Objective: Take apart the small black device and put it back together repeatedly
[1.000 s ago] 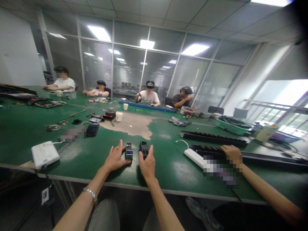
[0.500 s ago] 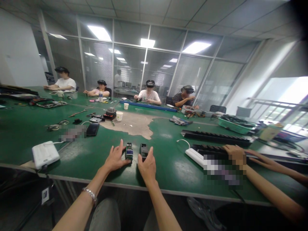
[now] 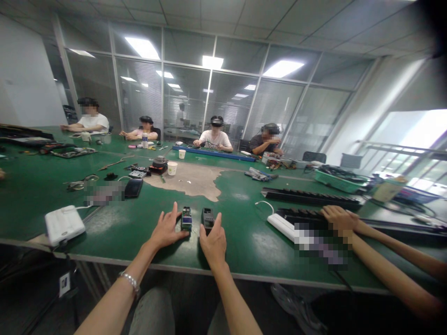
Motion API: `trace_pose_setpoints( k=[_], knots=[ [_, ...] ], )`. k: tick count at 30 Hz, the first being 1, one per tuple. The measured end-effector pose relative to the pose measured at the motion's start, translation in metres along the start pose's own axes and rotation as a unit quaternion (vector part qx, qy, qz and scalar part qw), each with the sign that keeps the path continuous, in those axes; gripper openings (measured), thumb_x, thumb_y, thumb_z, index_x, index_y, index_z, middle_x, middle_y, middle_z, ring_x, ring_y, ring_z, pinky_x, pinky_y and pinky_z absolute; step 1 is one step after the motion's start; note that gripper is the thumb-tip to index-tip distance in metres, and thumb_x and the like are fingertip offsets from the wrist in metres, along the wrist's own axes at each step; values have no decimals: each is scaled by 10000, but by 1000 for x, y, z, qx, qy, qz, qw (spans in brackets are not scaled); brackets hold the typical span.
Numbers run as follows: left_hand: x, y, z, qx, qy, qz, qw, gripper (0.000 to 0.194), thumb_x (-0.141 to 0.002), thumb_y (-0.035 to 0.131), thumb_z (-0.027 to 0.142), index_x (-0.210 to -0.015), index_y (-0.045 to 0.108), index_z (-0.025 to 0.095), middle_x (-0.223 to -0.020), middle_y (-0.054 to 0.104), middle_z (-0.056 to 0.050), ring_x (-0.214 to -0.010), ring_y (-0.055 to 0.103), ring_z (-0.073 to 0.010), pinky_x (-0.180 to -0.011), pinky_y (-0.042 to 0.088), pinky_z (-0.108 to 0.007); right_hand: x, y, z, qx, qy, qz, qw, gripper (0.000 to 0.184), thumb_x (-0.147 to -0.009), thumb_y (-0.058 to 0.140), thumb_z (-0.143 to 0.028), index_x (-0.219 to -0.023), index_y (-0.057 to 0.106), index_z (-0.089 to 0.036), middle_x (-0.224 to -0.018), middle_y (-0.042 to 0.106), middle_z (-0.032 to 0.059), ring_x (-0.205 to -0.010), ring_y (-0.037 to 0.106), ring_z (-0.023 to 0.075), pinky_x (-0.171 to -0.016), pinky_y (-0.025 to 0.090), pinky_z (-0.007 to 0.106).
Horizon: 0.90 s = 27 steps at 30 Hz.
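Note:
My left hand [image 3: 169, 228] rests on the green table with its fingers spread, nearest to a small electronic module [image 3: 186, 219] with a green circuit board and a blue part. Its thumb and index finger reach to the module's left side and near end. To the right of that stands a black plastic housing [image 3: 207, 218], with openings in its upper face. My right hand [image 3: 213, 239] lies at the housing's near right side, thumb and index finger apart. Whether its fingertips touch the housing is hard to tell.
A co-worker's hands [image 3: 338, 218] lie by long black strips [image 3: 310, 199] at right, near a white power strip [image 3: 282, 227]. Left are a white box [image 3: 64, 225] and a phone [image 3: 133, 188]. Beyond stand paper cups [image 3: 172, 168]. Several people sit across the table [image 3: 240, 214].
My hands, the module and the housing keep their places, while the view shifts slightly. At right, the co-worker's farther hand has moved left against the other one.

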<state>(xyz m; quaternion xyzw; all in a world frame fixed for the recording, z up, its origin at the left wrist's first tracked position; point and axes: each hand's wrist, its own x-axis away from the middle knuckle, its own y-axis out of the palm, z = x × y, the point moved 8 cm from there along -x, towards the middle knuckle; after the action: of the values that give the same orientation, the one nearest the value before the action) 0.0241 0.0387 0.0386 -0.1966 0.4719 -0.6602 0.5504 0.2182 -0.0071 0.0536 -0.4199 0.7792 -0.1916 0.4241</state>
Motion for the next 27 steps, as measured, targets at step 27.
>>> trace_pose_setpoints(
  k=[27],
  knots=[
    [3,-4,-1,4,-6,21,1000,1131,-738,600,345,-1451,-253,135,-1517,294,-168,-1408,258,-274,-1145,63,-527,-11,13,-85,-120,-32,-48,991,757,-893,485,-375,-1455,196,41,-1199,594,262,-1068,619,306,-878,471,373]
  ],
)
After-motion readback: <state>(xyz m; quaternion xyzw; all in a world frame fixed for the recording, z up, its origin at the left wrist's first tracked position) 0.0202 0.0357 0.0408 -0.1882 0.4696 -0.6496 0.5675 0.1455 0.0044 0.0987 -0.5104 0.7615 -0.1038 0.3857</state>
